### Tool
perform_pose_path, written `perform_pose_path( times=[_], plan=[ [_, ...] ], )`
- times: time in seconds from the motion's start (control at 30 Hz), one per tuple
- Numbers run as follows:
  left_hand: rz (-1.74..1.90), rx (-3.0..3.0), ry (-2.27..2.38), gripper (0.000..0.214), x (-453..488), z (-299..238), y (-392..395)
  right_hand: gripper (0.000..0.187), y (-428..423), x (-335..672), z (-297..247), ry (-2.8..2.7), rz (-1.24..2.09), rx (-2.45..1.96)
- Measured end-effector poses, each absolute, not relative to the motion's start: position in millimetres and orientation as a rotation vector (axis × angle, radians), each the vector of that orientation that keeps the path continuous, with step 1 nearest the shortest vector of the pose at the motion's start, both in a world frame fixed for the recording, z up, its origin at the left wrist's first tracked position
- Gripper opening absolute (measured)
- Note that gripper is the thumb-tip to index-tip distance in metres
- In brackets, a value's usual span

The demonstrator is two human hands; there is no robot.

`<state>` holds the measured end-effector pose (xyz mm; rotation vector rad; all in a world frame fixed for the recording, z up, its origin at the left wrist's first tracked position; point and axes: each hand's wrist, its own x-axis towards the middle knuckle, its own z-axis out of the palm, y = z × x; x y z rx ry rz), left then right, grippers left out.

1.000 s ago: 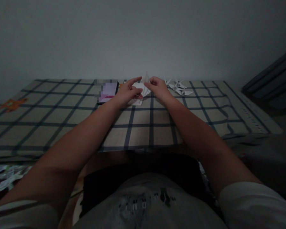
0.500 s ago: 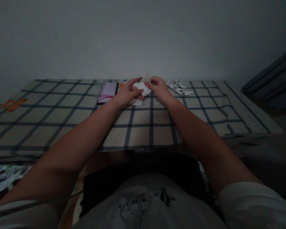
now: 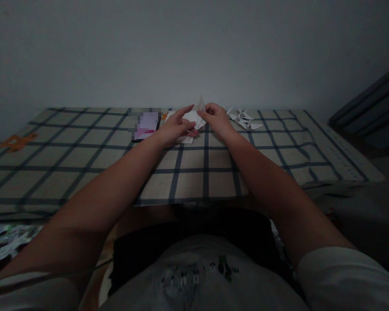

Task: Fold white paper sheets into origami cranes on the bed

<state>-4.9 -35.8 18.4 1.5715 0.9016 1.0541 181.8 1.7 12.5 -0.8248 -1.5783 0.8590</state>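
Between my hands is a piece of white folded paper [image 3: 200, 122], with a pointed flap standing up at its far side. My right hand [image 3: 218, 120] pinches the flap's right edge between thumb and fingers. My left hand [image 3: 174, 128] grips the near left part of the paper with thumb and lower fingers, its index finger stretched out toward the flap. White paper sheets [image 3: 188, 140] lie flat beneath my left hand, partly covered by it. Several folded white paper cranes [image 3: 244, 116] rest just right of my right hand.
A phone [image 3: 149, 124] with a lit, partly pixelated screen lies left of my left hand. A checked cloth [image 3: 191, 175] covers the table, which meets a plain wall [image 3: 194, 52]. An orange flat item [image 3: 18, 141] lies at the far left edge.
Both hands stay in nearly the same place on the folded paper. The flap and the left fingers have shifted very slightly to the right.
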Motion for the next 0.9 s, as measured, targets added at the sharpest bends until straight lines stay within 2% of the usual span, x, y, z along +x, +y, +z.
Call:
perform_pose_path(
  times=[0.9],
  plan=[
    [1.063, 1.502, 0.951, 0.084, -1.1, 24.3, -41.8, 0.035, -3.4, 180.7, 17.3, -1.577, 0.831, -0.848]
  ],
)
